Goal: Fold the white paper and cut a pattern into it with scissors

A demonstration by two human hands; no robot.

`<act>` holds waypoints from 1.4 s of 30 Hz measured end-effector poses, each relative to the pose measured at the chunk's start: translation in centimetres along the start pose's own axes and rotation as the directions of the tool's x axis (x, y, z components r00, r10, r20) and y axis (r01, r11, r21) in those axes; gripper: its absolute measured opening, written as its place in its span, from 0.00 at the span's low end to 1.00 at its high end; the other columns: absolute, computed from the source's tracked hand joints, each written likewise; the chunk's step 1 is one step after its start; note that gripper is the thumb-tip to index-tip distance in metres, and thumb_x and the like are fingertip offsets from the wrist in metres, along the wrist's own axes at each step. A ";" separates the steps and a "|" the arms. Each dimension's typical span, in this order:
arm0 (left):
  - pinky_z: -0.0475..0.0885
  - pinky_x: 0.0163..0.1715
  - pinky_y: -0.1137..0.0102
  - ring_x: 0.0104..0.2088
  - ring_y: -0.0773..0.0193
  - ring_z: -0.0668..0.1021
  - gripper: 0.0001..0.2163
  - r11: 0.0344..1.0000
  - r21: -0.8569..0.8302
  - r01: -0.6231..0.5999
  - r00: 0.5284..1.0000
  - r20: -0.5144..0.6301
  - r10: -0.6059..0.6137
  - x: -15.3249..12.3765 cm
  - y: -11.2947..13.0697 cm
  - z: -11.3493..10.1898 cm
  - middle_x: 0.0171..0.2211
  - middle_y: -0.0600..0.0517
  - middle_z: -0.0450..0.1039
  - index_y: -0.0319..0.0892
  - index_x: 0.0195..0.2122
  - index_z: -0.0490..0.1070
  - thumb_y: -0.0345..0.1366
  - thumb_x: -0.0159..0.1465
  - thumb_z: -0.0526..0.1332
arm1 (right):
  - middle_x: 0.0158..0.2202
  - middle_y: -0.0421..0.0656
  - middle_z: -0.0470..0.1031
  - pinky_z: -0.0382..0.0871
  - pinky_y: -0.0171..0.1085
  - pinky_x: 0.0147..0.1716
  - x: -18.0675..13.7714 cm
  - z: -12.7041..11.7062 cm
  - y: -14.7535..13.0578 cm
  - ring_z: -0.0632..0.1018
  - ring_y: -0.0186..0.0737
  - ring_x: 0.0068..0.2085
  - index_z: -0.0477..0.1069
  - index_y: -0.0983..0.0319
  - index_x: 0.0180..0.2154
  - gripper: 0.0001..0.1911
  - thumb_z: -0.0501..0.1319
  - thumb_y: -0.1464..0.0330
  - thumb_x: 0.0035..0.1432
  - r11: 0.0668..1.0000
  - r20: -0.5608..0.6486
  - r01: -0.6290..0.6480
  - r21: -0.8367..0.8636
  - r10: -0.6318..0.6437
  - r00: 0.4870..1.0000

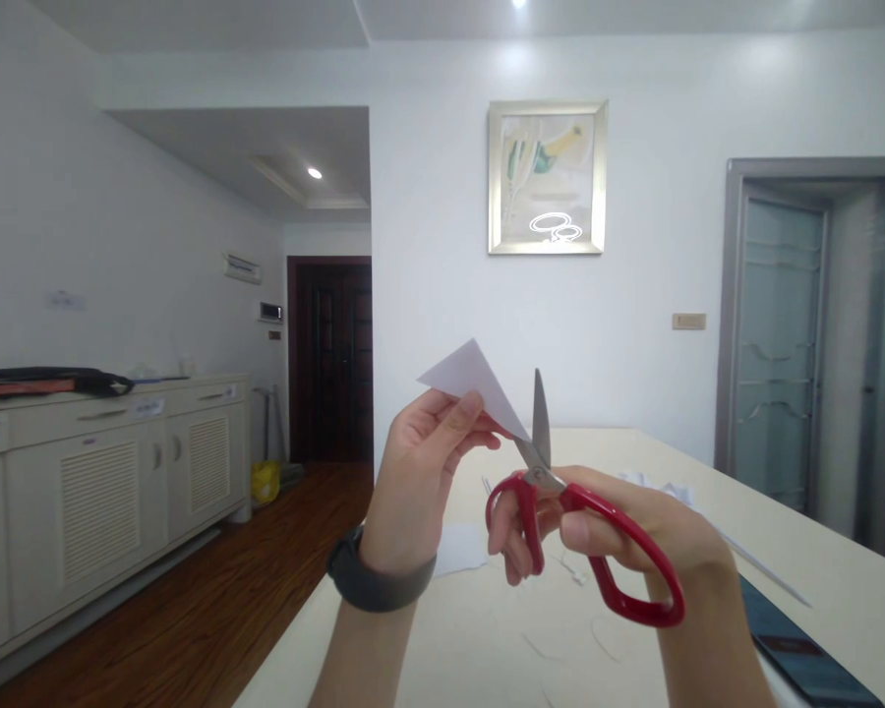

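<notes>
The left hand (420, 472) is closed in a pinch, thumb and fingers clamped on a folded white paper triangle (476, 383) that it holds up in the air, above the near left edge of the surface (442, 639). The right hand (634, 531) is curled through the red loops of the scissors (540, 462), whose blades stand open with the paper's lower corner between them.

The main risk, as I judge it, is the left fingertips: they sit just beside the blades, so a closing stroke that wanders could nip them. The paper is gripped on one side only, so it may bend or slip between the blades and come out ragged or off line. Offcuts could also drop past the near edge to the floor.

The left palm hides how many layers the fold has and how firmly the paper is held. The lower blade is mostly hidden behind the paper. White scraps (671, 487) near the far edge blur into the pale top, and a dark flat device (803, 649) at the near right edge is cut off by the frame.
</notes>
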State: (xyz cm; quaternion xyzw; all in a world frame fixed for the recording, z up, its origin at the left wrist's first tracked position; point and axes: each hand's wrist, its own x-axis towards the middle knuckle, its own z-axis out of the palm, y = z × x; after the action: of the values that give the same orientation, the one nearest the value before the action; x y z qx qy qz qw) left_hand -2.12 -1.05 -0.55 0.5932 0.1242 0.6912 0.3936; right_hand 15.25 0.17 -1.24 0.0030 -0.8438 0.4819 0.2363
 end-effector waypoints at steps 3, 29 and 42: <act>0.70 0.31 0.75 0.28 0.69 0.75 0.07 1.000 0.007 0.000 1.000 -0.013 0.000 0.0 0.1 0.1 0.27 0.51 0.77 0.37 0.31 0.75 0.36 0.61 0.63 | 0.31 0.46 0.68 0.62 0.41 0.36 0.0 -0.1 0.2 0.69 0.40 0.33 0.71 0.69 0.39 0.19 0.54 0.58 0.64 1.000 -0.003 0.017 -0.024 -0.018 1.000; 0.71 0.31 0.75 0.28 0.69 0.76 0.04 0.999 0.032 0.001 0.998 -0.055 0.001 0.1 0.2 -0.3 0.27 0.51 0.77 0.37 0.31 0.76 0.33 0.60 0.64 | 0.32 0.47 0.71 0.69 0.40 0.34 -0.6 -0.6 0.9 0.71 0.38 0.31 0.67 0.67 0.45 0.29 0.41 0.51 0.67 0.979 0.057 0.116 -0.165 -0.108 0.993; 0.70 0.30 0.75 0.27 0.69 0.74 0.05 0.996 0.083 -0.032 0.998 -0.045 0.036 -0.1 0.4 -0.4 0.27 0.51 0.77 0.38 0.28 0.76 0.34 0.59 0.65 | 0.34 0.46 0.70 0.69 0.41 0.39 -0.7 -0.8 0.7 0.70 0.40 0.36 0.68 0.64 0.42 0.30 0.44 0.46 0.63 0.981 0.090 0.051 -0.187 -0.035 0.995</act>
State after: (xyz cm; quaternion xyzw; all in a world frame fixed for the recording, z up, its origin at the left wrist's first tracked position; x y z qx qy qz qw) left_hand -2.66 -1.24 -0.44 0.5948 0.1515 0.7056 0.3543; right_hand 16.08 1.04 -1.75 0.0197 -0.8948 0.3939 0.2092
